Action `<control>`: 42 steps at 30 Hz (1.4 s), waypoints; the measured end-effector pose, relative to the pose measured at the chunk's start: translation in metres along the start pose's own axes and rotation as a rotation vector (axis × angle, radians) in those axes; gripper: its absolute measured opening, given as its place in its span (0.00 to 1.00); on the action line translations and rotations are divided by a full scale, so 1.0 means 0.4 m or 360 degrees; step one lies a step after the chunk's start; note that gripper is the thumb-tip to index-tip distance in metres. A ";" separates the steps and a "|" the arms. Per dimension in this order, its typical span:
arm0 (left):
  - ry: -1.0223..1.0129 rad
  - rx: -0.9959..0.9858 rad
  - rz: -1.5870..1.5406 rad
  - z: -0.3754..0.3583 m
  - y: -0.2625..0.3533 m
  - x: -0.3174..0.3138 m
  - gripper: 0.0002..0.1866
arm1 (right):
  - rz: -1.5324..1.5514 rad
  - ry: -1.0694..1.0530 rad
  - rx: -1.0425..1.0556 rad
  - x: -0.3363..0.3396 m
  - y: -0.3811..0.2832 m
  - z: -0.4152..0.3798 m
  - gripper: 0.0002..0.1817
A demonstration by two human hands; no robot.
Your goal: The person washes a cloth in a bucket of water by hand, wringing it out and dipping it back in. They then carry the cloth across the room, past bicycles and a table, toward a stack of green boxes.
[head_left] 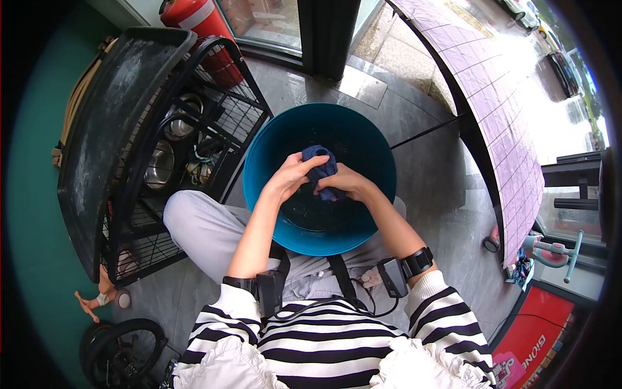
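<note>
Head view has your left hand (287, 177) and right hand (348, 181) both grasping the dark blue cloth (324, 170), within the teal tub's (271, 144) round opening. Its long axis points away from you, far end tipped left; your left thumb crosses the far part, your right fingers pinch nearer your body.

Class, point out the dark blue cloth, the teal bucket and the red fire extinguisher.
Blue cloth (322, 171): head view, its bunched middle.
Bucket (255, 170): head view, left wall.
Fire extinguisher (198, 21): head view, upper body.
</note>
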State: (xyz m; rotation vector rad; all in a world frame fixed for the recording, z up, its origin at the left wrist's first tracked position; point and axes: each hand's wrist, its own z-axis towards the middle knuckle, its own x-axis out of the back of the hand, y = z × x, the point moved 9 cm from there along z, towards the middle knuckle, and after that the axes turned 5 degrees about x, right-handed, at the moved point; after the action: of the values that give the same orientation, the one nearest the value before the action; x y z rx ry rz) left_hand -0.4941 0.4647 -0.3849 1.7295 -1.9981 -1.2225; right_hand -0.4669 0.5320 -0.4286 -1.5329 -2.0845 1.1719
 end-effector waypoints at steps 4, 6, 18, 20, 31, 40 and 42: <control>0.0389 -0.0026 0.1347 0.030 -0.005 0.113 0.17 | -0.0211 0.0373 -0.0054 0.052 -0.023 -0.045 0.13; 0.0515 -0.0094 0.1450 0.027 0.000 0.133 0.15 | -0.0194 0.0380 -0.0091 0.066 -0.015 -0.046 0.14; 0.0287 -0.2008 0.2344 -0.116 0.113 -0.142 0.25 | 0.0891 -0.0434 -0.0299 -0.048 -0.026 -0.066 0.09; 0.0276 -0.2181 0.2305 -0.125 0.117 -0.148 0.21 | 0.0542 -0.0656 -0.0319 -0.076 -0.025 -0.076 0.09; 0.0573 -0.1441 0.2881 0.018 0.068 -0.083 0.08 | -0.1673 0.0248 0.0509 0.025 -0.128 0.030 0.18; 0.0479 -0.0658 0.2811 0.062 0.018 -0.015 0.07 | -0.1995 0.0521 0.0297 0.002 -0.109 0.035 0.09; 0.0499 -0.0551 0.2818 0.066 0.011 -0.006 0.07 | -0.2047 0.0526 0.0353 -0.002 -0.107 0.040 0.09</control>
State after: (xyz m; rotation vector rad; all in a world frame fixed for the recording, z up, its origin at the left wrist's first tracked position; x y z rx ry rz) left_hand -0.5137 0.4783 -0.3974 -0.2903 -1.8528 -0.4419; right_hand -0.5050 0.5203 -0.4061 -0.0767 -1.9615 0.5317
